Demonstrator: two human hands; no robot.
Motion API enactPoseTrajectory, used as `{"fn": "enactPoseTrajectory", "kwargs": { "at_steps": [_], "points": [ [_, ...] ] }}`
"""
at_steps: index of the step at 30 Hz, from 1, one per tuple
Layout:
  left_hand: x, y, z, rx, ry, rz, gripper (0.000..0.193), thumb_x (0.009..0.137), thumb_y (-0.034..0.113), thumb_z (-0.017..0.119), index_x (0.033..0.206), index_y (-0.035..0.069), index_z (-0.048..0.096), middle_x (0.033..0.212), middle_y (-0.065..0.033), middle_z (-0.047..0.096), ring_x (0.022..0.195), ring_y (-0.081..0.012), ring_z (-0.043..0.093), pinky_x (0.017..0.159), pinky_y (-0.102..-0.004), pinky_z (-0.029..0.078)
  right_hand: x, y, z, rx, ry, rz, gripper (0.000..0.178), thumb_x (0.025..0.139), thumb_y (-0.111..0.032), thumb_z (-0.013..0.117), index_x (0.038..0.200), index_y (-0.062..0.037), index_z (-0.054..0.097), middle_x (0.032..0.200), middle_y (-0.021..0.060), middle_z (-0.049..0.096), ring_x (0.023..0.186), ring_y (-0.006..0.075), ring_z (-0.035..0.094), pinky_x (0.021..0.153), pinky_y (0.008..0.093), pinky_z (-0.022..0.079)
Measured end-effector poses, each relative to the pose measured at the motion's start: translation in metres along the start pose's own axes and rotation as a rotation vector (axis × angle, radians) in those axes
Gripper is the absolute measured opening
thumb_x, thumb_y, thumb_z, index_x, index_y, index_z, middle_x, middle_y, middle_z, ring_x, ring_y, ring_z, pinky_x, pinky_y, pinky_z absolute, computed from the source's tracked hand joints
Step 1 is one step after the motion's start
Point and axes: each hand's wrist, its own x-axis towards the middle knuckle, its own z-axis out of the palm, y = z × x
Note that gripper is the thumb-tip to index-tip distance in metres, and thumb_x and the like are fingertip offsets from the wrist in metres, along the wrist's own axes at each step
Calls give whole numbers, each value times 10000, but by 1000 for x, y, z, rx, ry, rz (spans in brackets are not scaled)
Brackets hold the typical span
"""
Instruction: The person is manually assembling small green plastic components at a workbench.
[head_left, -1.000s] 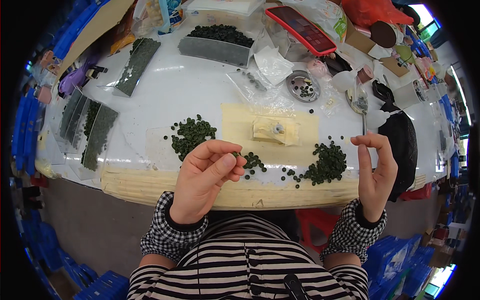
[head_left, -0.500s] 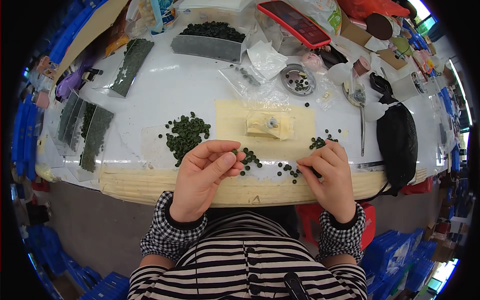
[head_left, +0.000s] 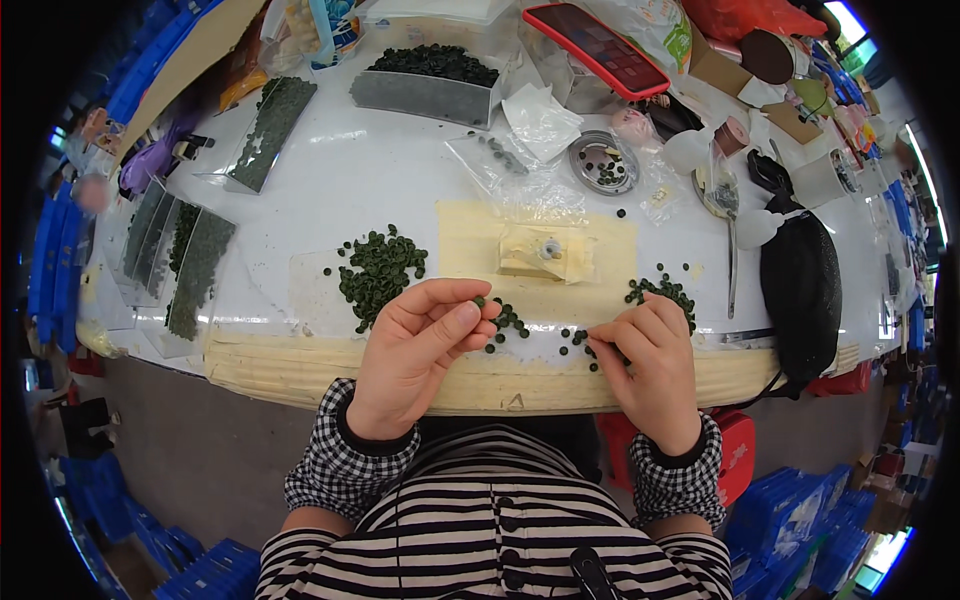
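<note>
My left hand (head_left: pixel 415 345) is closed, with a small dark green disc (head_left: pixel 479 302) pinched between thumb and forefinger. Just beyond its fingertips lie several loose discs (head_left: pixel 512 320). To its far left is a large heap of the same discs (head_left: pixel 382 272). My right hand (head_left: pixel 650 360) is bent over the table near the front edge, thumb and forefinger close together beside a few scattered discs (head_left: pixel 577 337). Whatever is between those fingertips is too small to make out. Behind that hand sits another small pile of discs (head_left: pixel 672 292).
A small block with a round metal-coloured piece (head_left: pixel 550 248) stands on yellow sheeting (head_left: pixel 465 225). Clear bins of dark pieces (head_left: pixel 425 100) stand farther back. A round dish (head_left: pixel 603 162), a red-cased phone (head_left: pixel 597 50) and a black mesh bag (head_left: pixel 800 285) lie toward the right.
My right hand has shifted slightly left over the scattered discs, baring more of the pile behind it. My left hand keeps its pinch on the disc. The whole view has shifted a little.
</note>
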Motion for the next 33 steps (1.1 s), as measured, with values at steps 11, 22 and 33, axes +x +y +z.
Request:
{"fn": "enactPoseTrajectory", "kwargs": {
  "at_steps": [11,22,33],
  "points": [
    [15,-3,15,81,24,48,234,958,72,586,1174,-14,609,1024,-104,684,879,-113,661,815,-227,548,38,-16,1,46,277,-7,170,720,-28,746,877,-58,688,740,45,574,745,238,537,692,355,430],
    [19,-7,11,44,2,16,246,970,101,573,1185,-12,615,1025,-100,688,865,-107,663,812,-227,549,63,-18,10,45,371,-81,159,723,-30,757,867,-56,694,766,40,590,735,215,541,633,327,434],
    [18,-6,13,32,-76,-10,232,961,76,579,1166,-23,622,1012,-118,689,865,-133,667,802,-240,557,58,-29,16,934,242,183,144,982,-118,548,969,26,542,858,88,662,832,141,678,747,250,545]
  ]
}}
